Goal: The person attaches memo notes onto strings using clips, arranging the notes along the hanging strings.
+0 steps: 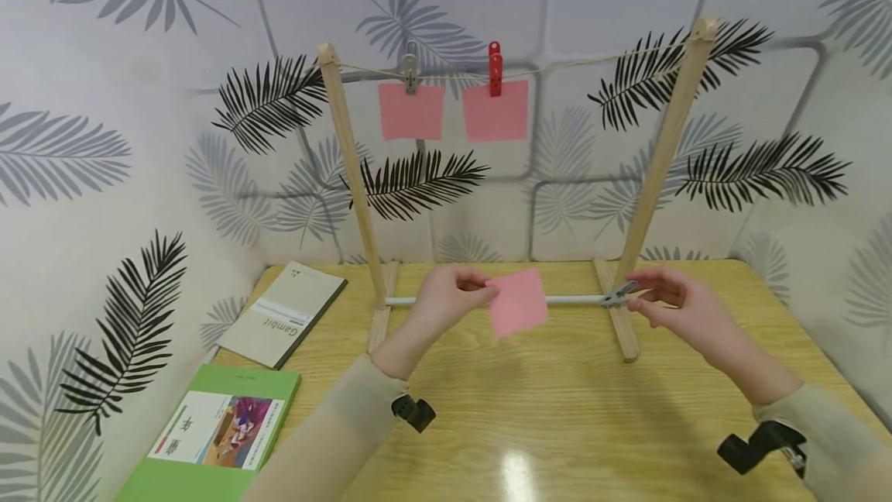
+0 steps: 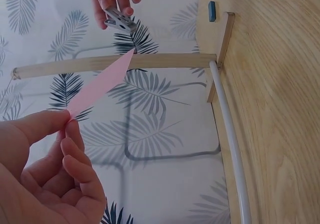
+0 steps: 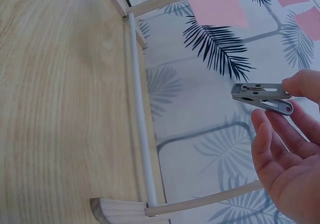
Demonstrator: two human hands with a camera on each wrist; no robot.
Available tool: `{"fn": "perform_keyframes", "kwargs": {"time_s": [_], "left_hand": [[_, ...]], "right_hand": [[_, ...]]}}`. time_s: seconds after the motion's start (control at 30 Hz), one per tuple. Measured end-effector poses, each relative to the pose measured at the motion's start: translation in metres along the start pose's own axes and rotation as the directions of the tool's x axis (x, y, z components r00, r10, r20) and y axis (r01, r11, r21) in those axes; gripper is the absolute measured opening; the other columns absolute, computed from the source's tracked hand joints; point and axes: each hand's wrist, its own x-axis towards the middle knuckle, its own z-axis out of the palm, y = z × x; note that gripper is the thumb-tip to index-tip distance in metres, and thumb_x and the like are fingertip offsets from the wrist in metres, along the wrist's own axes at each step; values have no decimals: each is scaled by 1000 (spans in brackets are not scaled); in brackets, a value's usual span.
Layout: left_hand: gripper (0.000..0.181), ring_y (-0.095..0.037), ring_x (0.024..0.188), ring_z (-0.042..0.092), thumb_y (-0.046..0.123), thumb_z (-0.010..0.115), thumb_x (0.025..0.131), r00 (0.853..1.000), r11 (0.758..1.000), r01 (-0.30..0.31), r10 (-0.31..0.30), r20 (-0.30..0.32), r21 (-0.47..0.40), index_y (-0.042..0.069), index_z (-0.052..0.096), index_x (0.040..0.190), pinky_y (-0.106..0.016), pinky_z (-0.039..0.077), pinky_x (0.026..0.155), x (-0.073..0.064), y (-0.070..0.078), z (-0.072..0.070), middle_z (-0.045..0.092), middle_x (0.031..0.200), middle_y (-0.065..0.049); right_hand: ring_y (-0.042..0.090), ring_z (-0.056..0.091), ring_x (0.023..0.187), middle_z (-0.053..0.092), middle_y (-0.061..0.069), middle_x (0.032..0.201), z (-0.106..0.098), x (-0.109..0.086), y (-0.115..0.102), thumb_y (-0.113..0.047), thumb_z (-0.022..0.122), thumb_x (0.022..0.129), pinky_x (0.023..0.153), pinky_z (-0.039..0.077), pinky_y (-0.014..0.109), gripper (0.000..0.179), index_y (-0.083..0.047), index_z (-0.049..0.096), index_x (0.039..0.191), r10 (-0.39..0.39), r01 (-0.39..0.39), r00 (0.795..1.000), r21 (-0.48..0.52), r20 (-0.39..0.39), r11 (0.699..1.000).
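Between thumb and forefinger, my left hand (image 1: pixel 448 299) pinches a pink square of paper (image 1: pixel 519 302) by its left edge, raised above the table. My right hand (image 1: pixel 686 314) holds a grey clothespin (image 1: pixel 618 294) by its handle ends; in the right wrist view the clothespin (image 3: pixel 260 96) has its jaws together with nothing in them. Farther back, a string (image 1: pixel 571 64) runs between two wooden posts. From it hang two pink papers, the left one (image 1: pixel 411 115) under a grey clothespin (image 1: pixel 410 72), the right one (image 1: pixel 496 115) under a red clothespin (image 1: pixel 495 72).
The wooden posts (image 1: pixel 662 153) stand on feet joined by a white rod (image 1: pixel 571 300). At the table's left side lie a grey book (image 1: pixel 282 316) and a green book (image 1: pixel 209 424). A small dark teal block (image 2: pixel 212 11) sits near the far right foot. Patterned wall covering is behind.
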Motion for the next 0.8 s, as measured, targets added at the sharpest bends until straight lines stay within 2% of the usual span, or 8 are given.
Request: {"fn": "perform_keyframes", "kwargs": {"time_s": [0.13, 0.4, 0.63, 0.8], "left_hand": [[20, -14, 83, 63, 26, 77, 88, 1000, 1000, -19, 19, 1, -4, 10, 76, 99, -23, 49, 65, 2, 6, 3, 74, 94, -5], [20, -15, 85, 63, 27, 76, 88, 1000, 1000, -26, 26, 4, -7, 11, 77, 100, -25, 49, 67, 5, 19, 5, 74, 94, -3], [19, -14, 83, 62, 25, 76, 88, 999, 998, -45, 45, 7, -33, 9, 77, 99, -23, 48, 66, 7, 24, 4, 74, 96, -5], [20, -16, 84, 63, 26, 75, 89, 998, 997, -67, 67, 13, -42, 9, 77, 100, -24, 48, 66, 8, 31, 1, 74, 96, -5]], "right_hand": [[-4, 63, 85, 64, -23, 100, -9, 3, -4, -12, 66, 96, 61, 52, 24, 30, -22, 57, 123, 2, -2, 1000, -7, -5, 1000], [1, 62, 79, 64, -15, 96, -24, 5, -12, -14, 63, 98, 65, 52, 21, 29, -13, 57, 126, 26, -26, 999, -17, -33, 1000], [2, 62, 79, 64, -20, 98, -28, 10, -22, -15, 63, 98, 66, 52, 20, 30, -12, 57, 127, 15, -15, 999, -9, -51, 1000], [3, 62, 78, 63, -18, 99, -33, 14, -30, -14, 63, 98, 66, 51, 19, 31, -11, 56, 128, -2, 3, 998, 4, -65, 1000]]}}
